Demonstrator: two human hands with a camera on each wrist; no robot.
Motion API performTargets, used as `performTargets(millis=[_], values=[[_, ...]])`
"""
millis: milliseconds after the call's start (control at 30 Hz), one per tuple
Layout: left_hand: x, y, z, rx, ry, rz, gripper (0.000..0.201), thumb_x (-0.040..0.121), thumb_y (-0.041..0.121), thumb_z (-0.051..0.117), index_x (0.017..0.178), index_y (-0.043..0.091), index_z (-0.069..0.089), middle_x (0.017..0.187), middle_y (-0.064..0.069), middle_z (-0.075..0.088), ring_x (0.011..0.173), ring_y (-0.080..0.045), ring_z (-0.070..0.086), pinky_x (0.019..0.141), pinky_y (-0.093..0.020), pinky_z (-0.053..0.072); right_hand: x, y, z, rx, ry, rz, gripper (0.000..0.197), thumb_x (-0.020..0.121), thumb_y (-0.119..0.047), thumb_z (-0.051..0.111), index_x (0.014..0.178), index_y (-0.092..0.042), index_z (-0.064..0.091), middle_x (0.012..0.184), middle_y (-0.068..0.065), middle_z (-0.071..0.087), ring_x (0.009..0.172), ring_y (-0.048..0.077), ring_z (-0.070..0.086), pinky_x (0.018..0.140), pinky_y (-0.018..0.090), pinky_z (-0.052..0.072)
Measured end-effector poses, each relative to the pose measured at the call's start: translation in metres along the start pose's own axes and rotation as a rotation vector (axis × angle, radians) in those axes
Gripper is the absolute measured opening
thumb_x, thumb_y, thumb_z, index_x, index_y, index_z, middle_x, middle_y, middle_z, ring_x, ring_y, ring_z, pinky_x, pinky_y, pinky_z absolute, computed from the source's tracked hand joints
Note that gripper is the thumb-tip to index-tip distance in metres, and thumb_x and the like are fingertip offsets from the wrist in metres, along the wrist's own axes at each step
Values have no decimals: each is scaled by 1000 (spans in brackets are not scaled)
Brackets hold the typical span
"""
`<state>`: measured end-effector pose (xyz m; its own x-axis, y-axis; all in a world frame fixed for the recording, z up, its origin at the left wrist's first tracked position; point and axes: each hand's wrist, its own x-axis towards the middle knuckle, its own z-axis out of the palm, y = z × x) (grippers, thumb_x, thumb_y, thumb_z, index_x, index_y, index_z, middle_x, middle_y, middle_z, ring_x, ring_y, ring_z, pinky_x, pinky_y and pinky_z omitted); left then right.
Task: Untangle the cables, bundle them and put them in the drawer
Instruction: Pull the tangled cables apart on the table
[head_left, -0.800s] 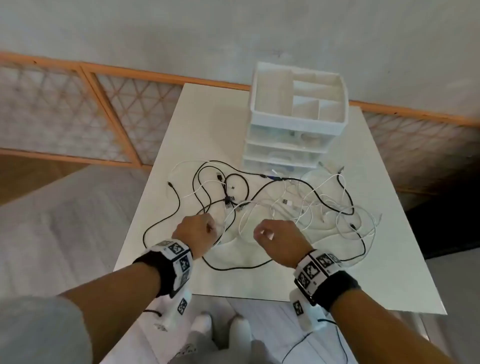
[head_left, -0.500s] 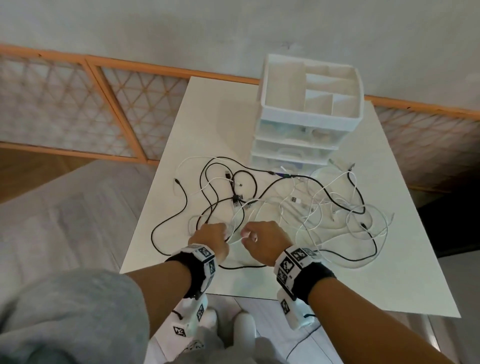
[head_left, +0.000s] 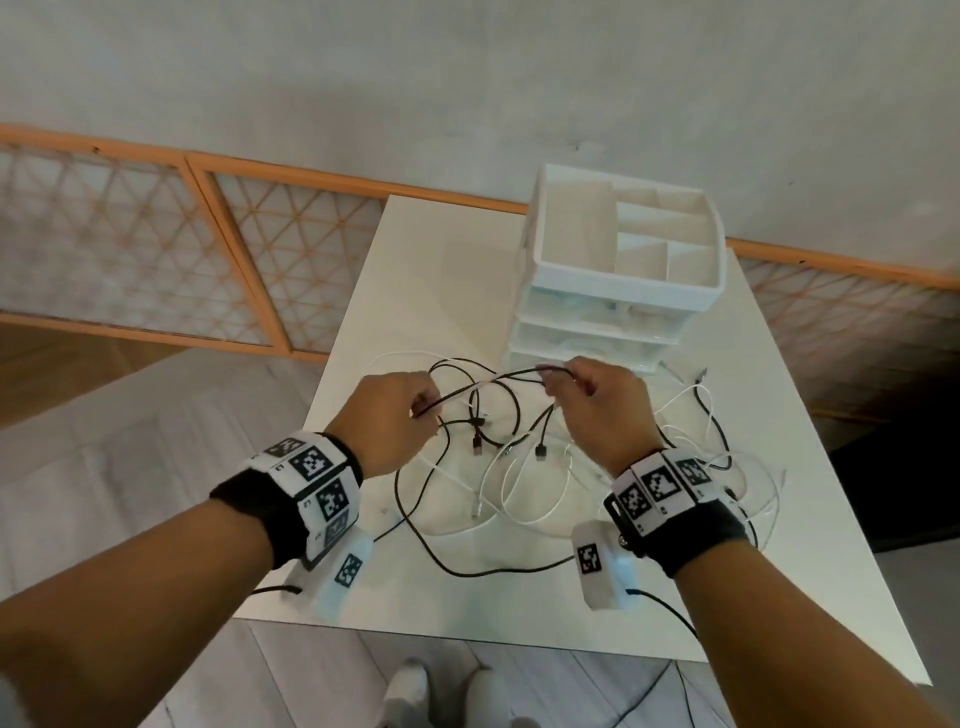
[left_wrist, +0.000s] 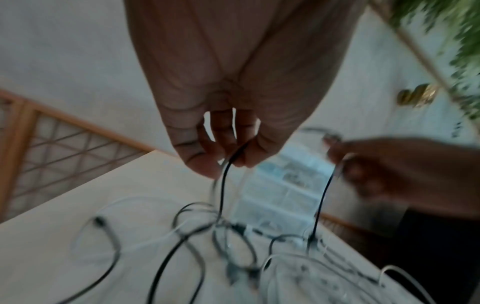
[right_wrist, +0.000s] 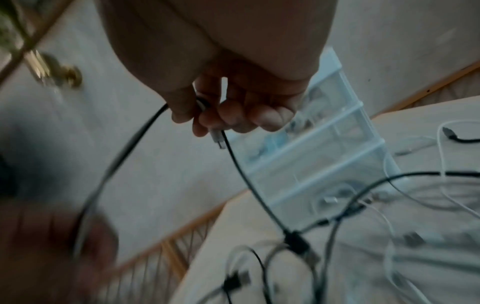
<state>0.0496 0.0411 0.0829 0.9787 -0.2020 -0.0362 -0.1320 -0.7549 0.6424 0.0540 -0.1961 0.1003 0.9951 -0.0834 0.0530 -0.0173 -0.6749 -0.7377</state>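
above the white table (head_left: 810, 597), your left hand (head_left: 395, 415) and right hand (head_left: 597, 410) each pinch a thin black cable (head_left: 493, 383) stretched between them, over the black-and-white cable tangle (head_left: 519, 467) before the white plastic drawer unit (head_left: 618, 280)

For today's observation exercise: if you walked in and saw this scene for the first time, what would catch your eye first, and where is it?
First, the two hands raised over the table's middle: the left hand and the right hand each pinch a black cable stretched between them. Under them a tangle of cables, black and white, sprawls across the white table. Behind it, near the far edge, stands a white drawer unit with an open divided tray on top.
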Motion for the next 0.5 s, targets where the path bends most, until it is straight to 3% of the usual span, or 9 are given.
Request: performTargets(millis=[67,133,200,233,300,333,400,433,500], values=[[-2,-20,7,52,-14,-77,16,94,19,57,83,9,62,76,-1,63,68,-18,54,60,-24,36,7,-11,-23,146,149,-12,14,92,-26,67,80,-24,75,62,7,64,58,18,54,56,22,43],[-1,-30,8,30,-24,-172,22,98,23,52,84,9,61,78,-6,65,76,-28,62,63,-29,42,10,-13,-39,180,255,-25,12,90,-22,68,87,-31,76,68,0,70,64,9,61,61,12,44],[6,-26,4,-113,3,-194,23,99,25,52,83,12,63,81,-8,68,76,-28,69,68,-35,54,10,-2,-48,103,294,13,12,90,-23,69,92,-32,76,77,-13,70,77,2,65,73,14,44],[9,-18,-1,-207,36,-183,22,99,23,53,85,13,66,84,-8,70,74,-24,72,72,-38,58,8,6,-51,46,274,70,14,90,-23,68,99,-31,76,81,-13,69,86,6,67,78,17,43],[18,6,-13,-344,99,-128,19,98,18,54,92,14,71,91,-4,74,72,-18,75,71,-27,58,4,20,-58,-107,154,204,35,90,-18,64,122,-31,68,84,-8,65,95,20,64,84,24,41],[21,19,-18,-382,103,-84,18,98,16,55,95,14,73,94,-1,74,72,-15,75,68,-19,56,1,22,-62,-166,89,231,50,88,-16,63,134,-34,59,86,-8,63,93,21,61,84,26,41],[27,46,-25,-382,56,27,19,99,14,55,102,16,73,95,3,73,71,-10,74,64,-9,52,-2,10,-65,-128,6,136,70,82,-15,68,143,-42,45,88,-7,59,79,16,60,77,29,45],[29,60,-25,-350,27,89,20,99,15,55,105,18,73,93,5,72,71,-9,74,62,-7,50,-4,-3,-65,-38,-15,45,71,81,-16,72,141,-44,46,86,-7,58,69,13,58,71,27,48],[31,86,-25,-304,19,200,22,100,15,54,110,19,74,91,7,69,72,-10,73,62,-10,51,-1,-31,-62,98,-77,-121,54,83,-22,77,130,-42,58,73,-8,57,56,9,53,63,22,49]])
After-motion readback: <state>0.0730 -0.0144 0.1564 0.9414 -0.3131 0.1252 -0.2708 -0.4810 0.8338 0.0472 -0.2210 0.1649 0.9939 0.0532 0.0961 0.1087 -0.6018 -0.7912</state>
